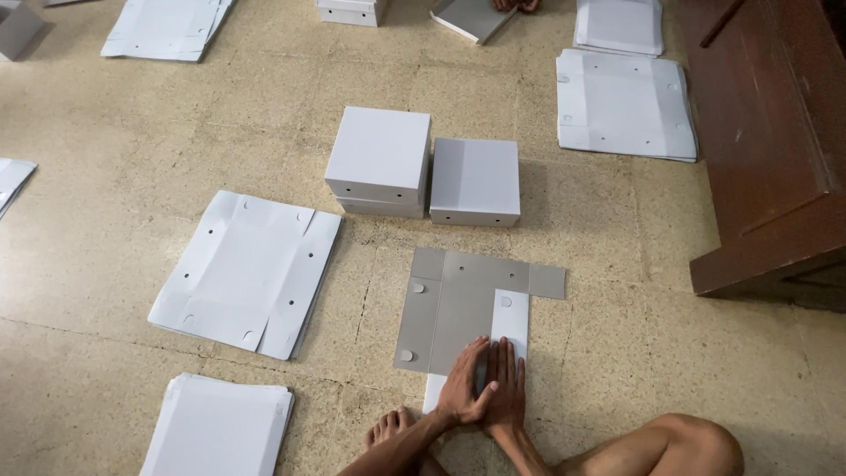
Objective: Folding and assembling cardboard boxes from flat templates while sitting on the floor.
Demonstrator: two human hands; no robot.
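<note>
The grey sheet (458,308) lay flat on the floor (106,264), just before the white boxes (414,167); its folded flap was pressed down by the left hand (464,388) and right hand (507,388), fingers flat and together; if pressed crooked, the fold might be bent wrong or creased.

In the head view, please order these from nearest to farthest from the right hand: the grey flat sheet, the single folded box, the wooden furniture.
From the right hand:
1. Grey flat sheet, directly under the hand.
2. Single folded box, straight ahead on the floor.
3. Wooden furniture, far to the right.
</note>
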